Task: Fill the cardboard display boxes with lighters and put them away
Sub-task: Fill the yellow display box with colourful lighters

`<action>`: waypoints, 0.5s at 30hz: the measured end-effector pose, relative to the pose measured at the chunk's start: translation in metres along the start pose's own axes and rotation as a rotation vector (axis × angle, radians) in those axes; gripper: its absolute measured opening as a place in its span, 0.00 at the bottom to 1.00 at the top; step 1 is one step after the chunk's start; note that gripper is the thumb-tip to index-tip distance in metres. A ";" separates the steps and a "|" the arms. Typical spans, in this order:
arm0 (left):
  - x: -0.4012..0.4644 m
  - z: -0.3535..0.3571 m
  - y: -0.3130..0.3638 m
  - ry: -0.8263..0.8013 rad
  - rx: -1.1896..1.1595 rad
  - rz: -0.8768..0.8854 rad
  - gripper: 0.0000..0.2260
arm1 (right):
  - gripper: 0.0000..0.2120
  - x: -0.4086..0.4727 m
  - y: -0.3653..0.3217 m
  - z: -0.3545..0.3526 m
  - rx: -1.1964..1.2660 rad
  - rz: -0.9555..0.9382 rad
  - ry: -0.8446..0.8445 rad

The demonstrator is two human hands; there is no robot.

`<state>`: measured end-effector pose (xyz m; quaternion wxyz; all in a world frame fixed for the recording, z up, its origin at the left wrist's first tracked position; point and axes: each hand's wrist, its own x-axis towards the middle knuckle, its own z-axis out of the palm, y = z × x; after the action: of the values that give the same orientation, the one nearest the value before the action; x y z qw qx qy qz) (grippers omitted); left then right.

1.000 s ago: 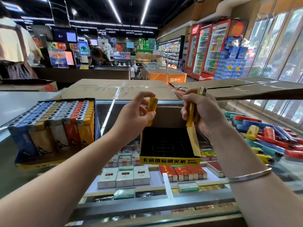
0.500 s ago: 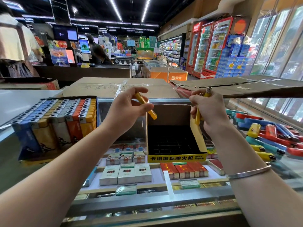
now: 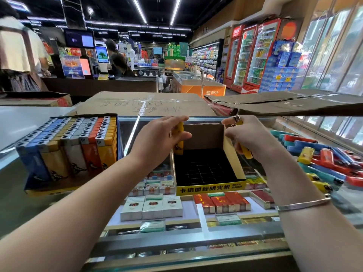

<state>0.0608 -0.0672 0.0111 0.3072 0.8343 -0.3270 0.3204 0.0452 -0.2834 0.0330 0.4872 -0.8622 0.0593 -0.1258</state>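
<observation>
The shop is brightly lit by ceiling strip lights (image 3: 139, 10) and daylight through the windows (image 3: 334, 46). Edges are bent by wide-angle distortion; glare is seen on the glass counter (image 3: 135, 126).

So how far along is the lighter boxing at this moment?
One display box at the left already stands packed with rows of lighters. The second, yellow-fronted box shows only its bare black grid. The left hand holds a yellow lighter upright at that box's back left corner; the right hand holds more yellow lighters. A loose pile of lighters waits at the right, and neither box is put away.
</observation>
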 end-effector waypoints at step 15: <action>0.003 0.000 -0.007 0.016 0.251 0.054 0.12 | 0.04 -0.002 -0.002 0.008 -0.010 -0.056 -0.040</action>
<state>0.0676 -0.0643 0.0114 0.1943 0.8544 -0.3041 0.3737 0.0454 -0.2748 0.0305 0.4802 -0.8682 0.0262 -0.1218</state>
